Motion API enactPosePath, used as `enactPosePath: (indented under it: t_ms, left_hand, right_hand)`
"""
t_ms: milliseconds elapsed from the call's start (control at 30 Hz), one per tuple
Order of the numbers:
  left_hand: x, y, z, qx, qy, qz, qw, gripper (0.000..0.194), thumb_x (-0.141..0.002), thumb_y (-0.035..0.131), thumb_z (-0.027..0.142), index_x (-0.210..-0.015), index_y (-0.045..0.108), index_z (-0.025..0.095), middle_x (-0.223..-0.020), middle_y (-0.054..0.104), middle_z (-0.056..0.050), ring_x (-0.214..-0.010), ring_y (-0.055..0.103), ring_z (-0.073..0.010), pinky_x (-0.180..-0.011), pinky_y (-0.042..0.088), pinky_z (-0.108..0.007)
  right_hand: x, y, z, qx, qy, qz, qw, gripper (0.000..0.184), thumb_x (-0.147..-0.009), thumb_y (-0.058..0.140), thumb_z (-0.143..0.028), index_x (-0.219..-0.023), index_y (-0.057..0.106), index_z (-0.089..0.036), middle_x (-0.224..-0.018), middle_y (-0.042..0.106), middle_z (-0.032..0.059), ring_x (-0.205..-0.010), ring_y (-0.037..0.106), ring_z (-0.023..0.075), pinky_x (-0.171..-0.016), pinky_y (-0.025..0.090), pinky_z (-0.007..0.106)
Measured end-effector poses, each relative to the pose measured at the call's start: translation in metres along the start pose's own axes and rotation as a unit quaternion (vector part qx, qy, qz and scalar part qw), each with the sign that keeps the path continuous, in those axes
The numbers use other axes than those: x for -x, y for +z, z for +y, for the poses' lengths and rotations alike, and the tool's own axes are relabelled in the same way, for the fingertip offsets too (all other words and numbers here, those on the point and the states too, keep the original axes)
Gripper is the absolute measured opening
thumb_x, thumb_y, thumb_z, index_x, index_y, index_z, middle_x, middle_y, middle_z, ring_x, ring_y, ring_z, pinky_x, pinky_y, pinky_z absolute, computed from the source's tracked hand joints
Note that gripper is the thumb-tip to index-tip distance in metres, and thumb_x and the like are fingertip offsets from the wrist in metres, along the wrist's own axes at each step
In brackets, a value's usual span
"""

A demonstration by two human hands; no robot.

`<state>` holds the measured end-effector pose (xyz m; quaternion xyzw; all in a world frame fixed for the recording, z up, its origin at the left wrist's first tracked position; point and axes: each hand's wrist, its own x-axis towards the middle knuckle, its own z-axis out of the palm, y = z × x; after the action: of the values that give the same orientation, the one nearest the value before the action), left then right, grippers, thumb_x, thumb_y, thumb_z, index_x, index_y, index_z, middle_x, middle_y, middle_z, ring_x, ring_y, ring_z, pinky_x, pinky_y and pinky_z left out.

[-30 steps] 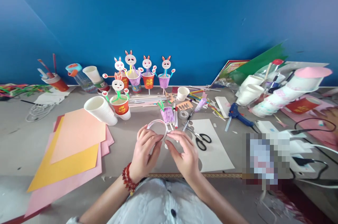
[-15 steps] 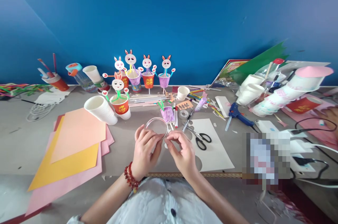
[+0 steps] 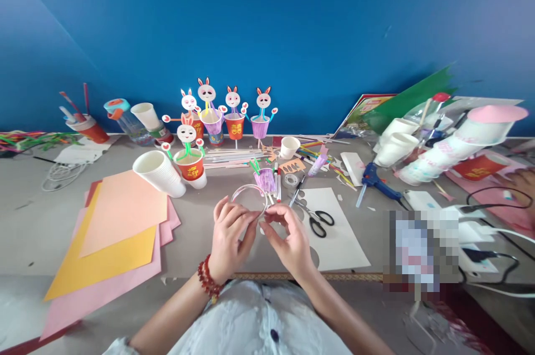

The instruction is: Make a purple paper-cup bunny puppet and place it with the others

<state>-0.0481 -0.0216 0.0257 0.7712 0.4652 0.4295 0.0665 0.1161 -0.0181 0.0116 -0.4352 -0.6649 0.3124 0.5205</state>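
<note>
- Fingers (image 3: 239, 220) of the left hand (image 3: 229, 238) grasp a thin ring (image 3: 247, 186), holding it above the counter (image 3: 200, 243) near its front edge.
- Fingertips of the right hand (image 3: 295, 246) meet at the ring's lower right side; whether they clench it cannot be told.
- Red beads (image 3: 207, 280) circle the left wrist.
- Just beyond the ring, a purple cup (image 3: 264, 180) with green stems stands beside markers (image 3: 278, 188) and a tape roll (image 3: 291, 180).
- Black-handled scissors (image 3: 321, 224) lie partly on white paper (image 3: 340, 238), right of the hands.
- Five rabbit-faced cup figures (image 3: 186, 133) line up toward the blue wall (image 3: 267, 20), one standing forward beside stacked white cups (image 3: 156, 171).
- Pink, yellow and peach sheets (image 3: 125, 213) overlap at left.
- A blue glue gun (image 3: 379, 183) rests at right, near a leaning tower of decorated cups (image 3: 451, 149).
- At far right, another person's hand (image 3: 522, 188) rests near pink paper (image 3: 497, 199).
</note>
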Motion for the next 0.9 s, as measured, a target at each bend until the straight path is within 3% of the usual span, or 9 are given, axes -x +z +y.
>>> enactPosePath:
  t_ms: [133,233,500,667,800,833,900]
  left_hand:
    - [-0.001,0.000,0.000,-0.010,0.003,0.007,1.000,0.024,-0.089,0.055,0.009,-0.103,0.067,0.025,-0.086,0.068,-0.001,-0.087,0.060,-0.0193,-0.108,0.033,-0.051]
    - [-0.001,0.001,-0.002,-0.011,0.002,0.012,1.000,0.022,-0.089,0.056,0.010,-0.102,0.067,0.025,-0.084,0.067,-0.001,-0.086,0.060,-0.0192,-0.108,0.033,-0.051]
    - [-0.002,0.002,-0.002,0.073,-0.043,0.032,0.996,0.015,-0.088,0.056,0.013,-0.086,0.067,0.022,-0.078,0.066,-0.001,-0.079,0.059,-0.0182,-0.096,0.043,-0.045]
    - [0.002,0.006,0.002,0.216,-0.138,0.032,0.966,0.014,-0.091,0.056,0.022,-0.083,0.068,0.020,-0.076,0.064,-0.004,-0.077,0.059,-0.0188,-0.074,0.048,-0.034]
    - [0.005,0.000,-0.020,0.234,-0.248,0.095,0.935,0.018,-0.095,0.053,0.027,-0.086,0.066,0.019,-0.078,0.063,-0.001,-0.073,0.058,-0.0154,-0.067,0.047,-0.027]
    - [0.006,-0.002,-0.028,0.214,-0.251,0.097,0.939,0.017,-0.095,0.053,0.028,-0.091,0.068,0.019,-0.081,0.064,-0.002,-0.075,0.059,-0.0160,-0.069,0.047,-0.028]
    - [0.010,-0.004,-0.043,0.146,-0.204,0.038,0.967,0.017,-0.094,0.056,0.029,-0.096,0.070,0.019,-0.088,0.068,-0.005,-0.084,0.062,-0.0194,-0.076,0.049,-0.032]
  right_hand:
    - [-0.006,0.000,-0.006,0.043,-0.036,-0.003,0.998,0.003,-0.092,0.061,-0.019,-0.093,0.061,-0.022,-0.090,0.066,0.0045,-0.082,0.064,0.0185,-0.077,0.054,0.033]
    - [-0.010,-0.001,-0.008,0.052,-0.060,0.000,0.997,0.009,-0.094,0.059,-0.018,-0.086,0.061,-0.022,-0.085,0.065,0.0040,-0.083,0.064,0.0189,-0.077,0.053,0.033]
    - [-0.006,0.001,-0.002,0.044,-0.123,0.011,0.991,0.010,-0.091,0.062,-0.013,-0.088,0.063,-0.023,-0.087,0.066,0.0045,-0.086,0.064,0.0200,-0.079,0.053,0.036]
    - [0.002,0.004,-0.002,-0.032,-0.083,0.031,0.996,0.008,-0.091,0.062,-0.016,-0.086,0.064,-0.023,-0.083,0.064,0.0035,-0.081,0.063,0.0199,-0.073,0.053,0.035]
    - [0.001,-0.017,0.015,-0.074,-0.028,0.133,0.988,0.005,-0.092,0.062,-0.020,-0.088,0.060,-0.023,-0.086,0.061,0.0031,-0.080,0.063,0.0182,-0.069,0.053,0.031]
    - [-0.002,-0.026,0.022,-0.057,-0.012,0.144,0.988,0.004,-0.093,0.061,-0.022,-0.089,0.060,-0.022,-0.086,0.061,0.0034,-0.080,0.063,0.0185,-0.070,0.054,0.031]
    - [-0.007,-0.043,0.040,0.018,0.013,0.099,0.995,0.005,-0.093,0.061,-0.026,-0.095,0.063,-0.022,-0.091,0.066,0.0054,-0.081,0.065,0.0195,-0.071,0.055,0.031]
